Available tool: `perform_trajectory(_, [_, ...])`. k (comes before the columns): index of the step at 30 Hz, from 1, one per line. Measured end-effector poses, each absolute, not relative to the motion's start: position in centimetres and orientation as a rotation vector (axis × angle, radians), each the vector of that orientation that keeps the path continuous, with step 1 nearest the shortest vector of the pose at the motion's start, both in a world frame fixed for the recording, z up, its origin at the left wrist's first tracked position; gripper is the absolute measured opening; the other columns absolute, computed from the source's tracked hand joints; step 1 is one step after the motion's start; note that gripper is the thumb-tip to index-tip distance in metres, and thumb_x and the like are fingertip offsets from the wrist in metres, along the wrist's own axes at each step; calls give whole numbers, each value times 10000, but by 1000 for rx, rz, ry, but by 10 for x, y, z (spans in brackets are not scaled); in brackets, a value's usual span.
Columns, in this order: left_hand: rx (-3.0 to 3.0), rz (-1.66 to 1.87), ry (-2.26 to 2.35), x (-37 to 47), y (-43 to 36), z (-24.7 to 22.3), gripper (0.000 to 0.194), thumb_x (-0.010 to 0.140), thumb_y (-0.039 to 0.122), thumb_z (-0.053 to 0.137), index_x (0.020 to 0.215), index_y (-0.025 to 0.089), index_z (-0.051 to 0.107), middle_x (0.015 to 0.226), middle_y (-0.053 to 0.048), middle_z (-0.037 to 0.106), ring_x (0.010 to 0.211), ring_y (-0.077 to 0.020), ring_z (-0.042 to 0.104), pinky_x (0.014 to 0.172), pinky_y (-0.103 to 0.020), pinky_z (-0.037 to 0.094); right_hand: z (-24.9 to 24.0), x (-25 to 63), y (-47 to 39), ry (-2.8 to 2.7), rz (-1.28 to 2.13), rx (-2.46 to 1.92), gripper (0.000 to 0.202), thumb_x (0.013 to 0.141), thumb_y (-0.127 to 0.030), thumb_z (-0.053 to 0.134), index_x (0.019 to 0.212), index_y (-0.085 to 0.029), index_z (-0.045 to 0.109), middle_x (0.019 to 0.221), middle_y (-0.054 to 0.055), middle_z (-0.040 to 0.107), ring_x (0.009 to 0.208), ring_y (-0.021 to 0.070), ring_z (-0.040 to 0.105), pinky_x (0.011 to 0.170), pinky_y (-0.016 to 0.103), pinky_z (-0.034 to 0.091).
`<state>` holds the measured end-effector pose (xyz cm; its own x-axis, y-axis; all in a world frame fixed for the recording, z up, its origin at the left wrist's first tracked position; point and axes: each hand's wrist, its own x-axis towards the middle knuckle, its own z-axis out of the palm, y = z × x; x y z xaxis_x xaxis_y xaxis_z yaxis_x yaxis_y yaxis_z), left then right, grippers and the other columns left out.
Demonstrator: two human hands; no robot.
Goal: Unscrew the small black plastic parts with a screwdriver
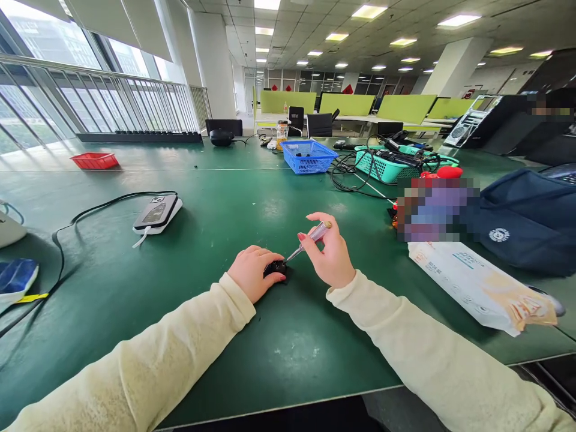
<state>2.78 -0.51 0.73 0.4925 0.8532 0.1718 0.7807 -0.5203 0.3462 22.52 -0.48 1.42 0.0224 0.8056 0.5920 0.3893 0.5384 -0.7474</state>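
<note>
My left hand [252,271] rests on the green table, its thumb and fingers closed round a small black part [275,267]. Most of that part is hidden by the hand, so its exact kind does not show. In my right hand [332,255] is a screwdriver [310,238] with a clear, pale handle, held in a pinch between thumb and fingers. The tool slants down to the left, and its thin metal tip meets or nearly meets the top of the black part.
A phone [158,210] lies on a white block with a cable. Farther back are a red tray [94,161], a blue basket [309,158] and a teal basket [382,168] with cables. At right lie a white packet [472,282] and a dark blue bag [531,222].
</note>
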Motion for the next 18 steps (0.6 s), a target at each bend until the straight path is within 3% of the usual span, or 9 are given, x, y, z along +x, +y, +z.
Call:
perform_trajectory(5, [2491, 486, 1410, 30, -4, 6, 343, 835, 363, 755, 1151, 230, 738, 1112, -62, 764, 1102, -291, 634, 1045, -476, 482, 10, 227, 9, -1383, 775, -1086, 417, 809, -615, 654, 818, -233, 488, 586, -63, 526, 472, 96, 466, 483, 253, 397])
perform_trajectory(12, [2462, 522, 1404, 29, -5, 5, 345, 817, 367, 769, 1129, 223, 737, 1085, -68, 760, 1062, -287, 643, 1018, -470, 496, 4, 232, 23, -1070, 1131, -1136, 444, 699, -547, 791, 768, -214, 504, 443, -126, 398, 380, 58, 372, 459, 238, 393])
perform_trajectory(18, [2446, 571, 1393, 28, -5, 5, 323, 814, 375, 761, 1109, 244, 738, 1022, -55, 757, 1023, -285, 646, 978, -470, 516, 9, 232, 19, -1023, 1063, -1110, 425, 686, -504, 816, 726, -211, 511, 454, -113, 425, 390, 55, 389, 430, 225, 363])
